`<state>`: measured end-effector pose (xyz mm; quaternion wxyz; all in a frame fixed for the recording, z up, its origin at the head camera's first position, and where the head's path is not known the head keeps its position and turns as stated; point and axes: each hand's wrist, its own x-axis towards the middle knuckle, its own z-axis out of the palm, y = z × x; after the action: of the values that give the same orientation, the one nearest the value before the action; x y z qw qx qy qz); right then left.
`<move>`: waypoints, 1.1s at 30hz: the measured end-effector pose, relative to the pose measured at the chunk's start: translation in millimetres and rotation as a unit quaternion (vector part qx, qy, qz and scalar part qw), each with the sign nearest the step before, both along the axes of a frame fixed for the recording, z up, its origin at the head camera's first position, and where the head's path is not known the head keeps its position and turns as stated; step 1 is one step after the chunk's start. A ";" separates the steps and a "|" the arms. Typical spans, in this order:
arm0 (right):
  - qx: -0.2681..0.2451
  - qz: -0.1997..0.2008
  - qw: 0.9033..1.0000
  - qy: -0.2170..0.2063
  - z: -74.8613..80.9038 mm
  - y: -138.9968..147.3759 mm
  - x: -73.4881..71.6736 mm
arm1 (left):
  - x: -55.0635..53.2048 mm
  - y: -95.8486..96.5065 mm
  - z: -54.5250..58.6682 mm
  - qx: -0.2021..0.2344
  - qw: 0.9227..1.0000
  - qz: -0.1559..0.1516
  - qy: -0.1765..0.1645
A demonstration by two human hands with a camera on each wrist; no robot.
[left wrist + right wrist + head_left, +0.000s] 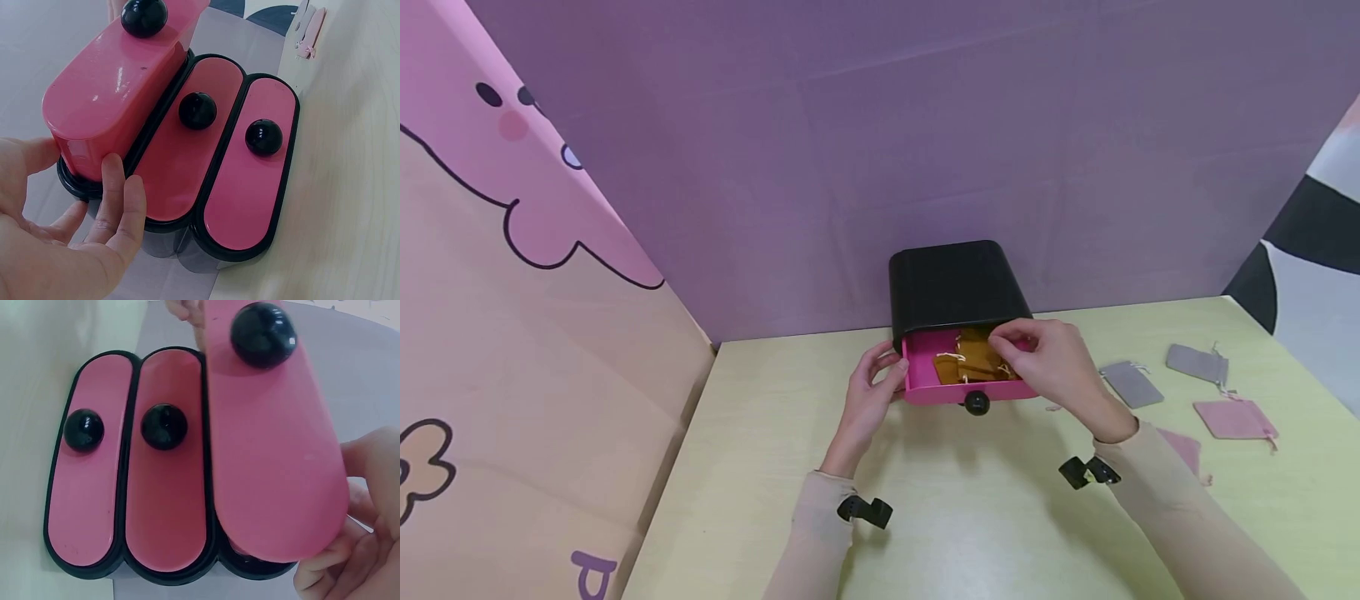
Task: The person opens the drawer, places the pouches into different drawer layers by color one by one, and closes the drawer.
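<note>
A black cabinet (955,283) with three stacked pink drawers stands against the back wall. Its top drawer (925,392), with a round black knob (977,403), is pulled out. Several mustard drawstring pouches (973,362) with pale cords lie inside. My left hand (868,408) holds the drawer's left end, thumb and fingers on either side of it in the left wrist view. Over the drawer's right side, my right hand (1056,362) pinches the edge of a mustard pouch between thumb and fingers. In the right wrist view its fingers curl beside the drawer's end, which hides the pouches.
To the right on the light wooden table (760,467) lie grey pouches (1131,383) and pink pouches (1236,418), one partly behind my right forearm. The middle drawer (190,150) and bottom drawer (250,194) are closed. A purple cloth wall (820,167) rises behind the cabinet.
</note>
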<state>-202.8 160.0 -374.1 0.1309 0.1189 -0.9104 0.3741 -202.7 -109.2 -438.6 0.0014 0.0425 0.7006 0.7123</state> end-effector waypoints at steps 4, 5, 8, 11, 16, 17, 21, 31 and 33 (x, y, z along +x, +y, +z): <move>-0.029 -0.008 1.000 0.005 -0.7 2.3 4.9 | 0.4 0.1 -0.5 -0.001 1.000 0.001 0.001; -0.039 -0.010 0.999 0.008 -0.6 2.3 6.3 | 0.3 0.1 -0.3 0.000 1.000 0.001 0.001; -0.071 -0.016 0.997 0.023 -0.3 2.1 11.0 | 0.8 -0.1 0.2 -0.003 1.000 0.002 0.002; -0.103 -0.025 0.994 0.041 1.1 1.6 16.8 | 1.8 0.1 1.2 -0.003 1.000 0.001 0.003; -0.143 -0.027 0.987 0.066 0.9 2.2 25.9 | 3.4 0.4 2.6 -0.002 1.000 0.000 0.003; -0.149 -0.027 0.986 0.069 0.3 2.2 27.9 | 3.5 0.4 2.6 -0.002 1.000 0.000 0.002; -0.164 -0.025 0.984 0.069 -2.7 1.8 37.9 | 3.1 1.0 2.4 -0.005 1.000 -0.002 0.002; -0.199 0.005 0.977 0.074 -29.6 -12.4 59.8 | 2.8 2.3 4.3 -0.005 1.000 0.004 0.001; -0.190 0.011 0.977 0.094 -38.4 -16.0 61.4 | 2.2 2.6 3.5 -0.003 1.000 0.005 0.001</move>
<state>-141.4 143.9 -412.4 0.2322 0.1368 -0.8046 0.5291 -200.5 -106.6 -435.1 -0.0022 0.0399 0.7032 0.7098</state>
